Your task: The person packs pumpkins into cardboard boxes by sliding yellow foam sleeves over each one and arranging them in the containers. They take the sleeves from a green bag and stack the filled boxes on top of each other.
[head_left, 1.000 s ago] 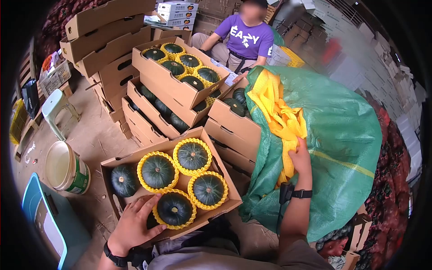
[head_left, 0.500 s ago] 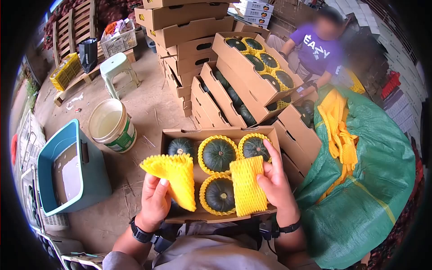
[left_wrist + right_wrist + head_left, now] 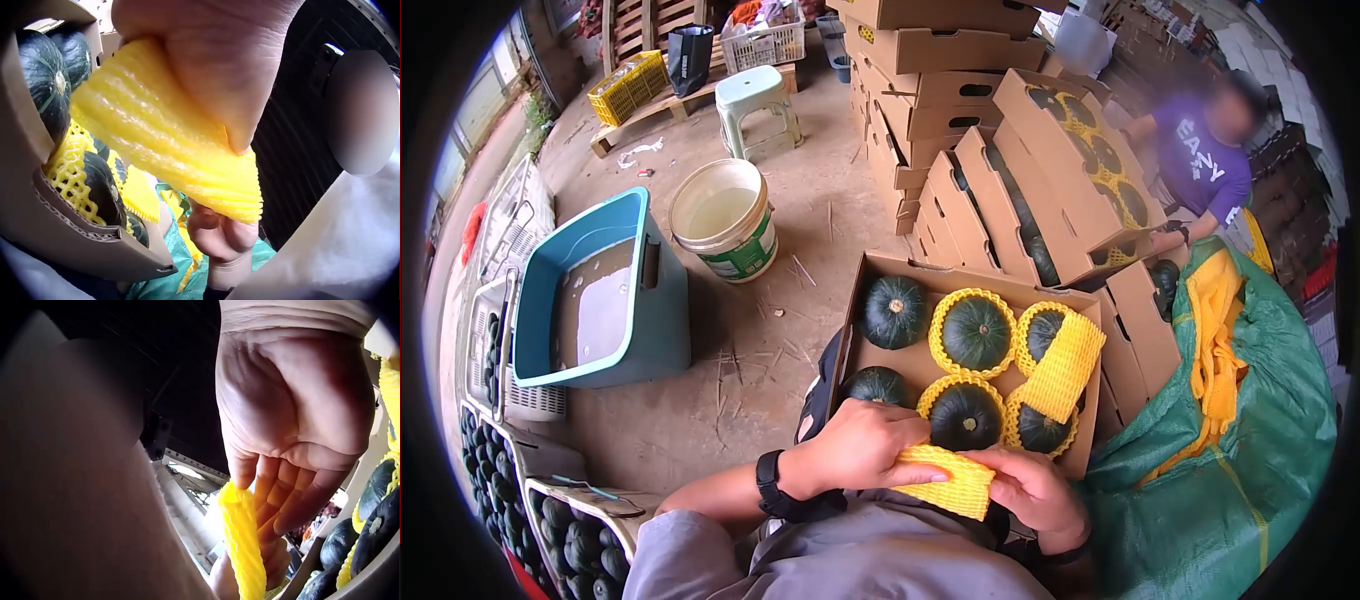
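My left hand (image 3: 865,445) and right hand (image 3: 1040,500) meet over my lap and pinch a flattened yellow foam net sleeve (image 3: 950,482) at its two ends. The left wrist view shows the left thumb along the ribbed sleeve (image 3: 169,144). In the right wrist view, the right hand (image 3: 294,419) grips its edge between thumb and fingers. Just beyond, a cardboard box (image 3: 915,270) holds dark green squashes. Bare ones (image 3: 895,311) sit on its left; the others (image 3: 975,333) wear yellow net sleeves. A second loose sleeve (image 3: 1068,370) lies across the right-hand squashes.
A green woven sack (image 3: 1200,510) with yellow sleeves (image 3: 1215,340) spilling out stands at right. Stacked cartons (image 3: 1050,190) rise behind the box, beside a seated person in purple (image 3: 1200,150). To the left are a blue tub (image 3: 665,320), a bucket (image 3: 750,245) and a stool (image 3: 755,100).
My right hand left the sack, and each hand then held a sleeve. One sleeve now lies on the squashes; both hands have come together on the other. The head view swung rightward, then left.
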Available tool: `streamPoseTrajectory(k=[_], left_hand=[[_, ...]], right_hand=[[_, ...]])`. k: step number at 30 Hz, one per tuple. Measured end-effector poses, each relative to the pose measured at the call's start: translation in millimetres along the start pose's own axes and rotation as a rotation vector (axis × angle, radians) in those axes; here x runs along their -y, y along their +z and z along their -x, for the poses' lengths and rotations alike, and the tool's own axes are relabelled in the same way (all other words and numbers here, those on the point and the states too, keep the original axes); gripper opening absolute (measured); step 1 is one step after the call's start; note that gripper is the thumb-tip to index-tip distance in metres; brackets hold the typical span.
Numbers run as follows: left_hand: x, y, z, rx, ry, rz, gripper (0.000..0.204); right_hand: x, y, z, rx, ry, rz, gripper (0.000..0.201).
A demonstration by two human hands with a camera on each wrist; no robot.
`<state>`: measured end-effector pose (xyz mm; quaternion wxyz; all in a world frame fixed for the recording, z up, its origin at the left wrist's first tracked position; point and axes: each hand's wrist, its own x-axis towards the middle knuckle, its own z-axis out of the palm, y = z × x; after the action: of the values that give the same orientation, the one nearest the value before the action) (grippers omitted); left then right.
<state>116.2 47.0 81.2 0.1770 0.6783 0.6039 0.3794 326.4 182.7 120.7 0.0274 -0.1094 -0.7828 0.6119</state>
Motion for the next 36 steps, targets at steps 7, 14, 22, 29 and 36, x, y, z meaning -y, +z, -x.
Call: streamPoseTrajectory(k=[7, 14, 22, 29, 36], left_hand=[[-10.8, -17.4, -34.2, -0.333, 0.122, -0.249, 0.045], [-19.5, -23.3, -35.1, -0.485, -0.105, 0.801, 0.039], [5.1, -28.8, -16.8, -0.387, -0.218, 1.245, 0.029], [-9.8, -32.9, -17.0, -0.474, 0.184, 0.053, 0.024], [18.8, -22.2, 10.2, -0.059, 0.193, 1.455, 0.107]], right_hand=[[12.5, 1.0, -46.0, -0.290, -0.087, 0.030, 0.029], [-2.4, 34.3, -91.5, -0.766, -0.543, -0.265, 0.034], [0.6, 20.2, -68.0, -0.216, -0.134, -1.230, 0.057], [-16.5, 5.1, -81.1, -0.435, -0.358, -1.012, 0.057], [-12.7, 22.4, -92.9, -0.255, -0.161, -0.508, 0.024]])
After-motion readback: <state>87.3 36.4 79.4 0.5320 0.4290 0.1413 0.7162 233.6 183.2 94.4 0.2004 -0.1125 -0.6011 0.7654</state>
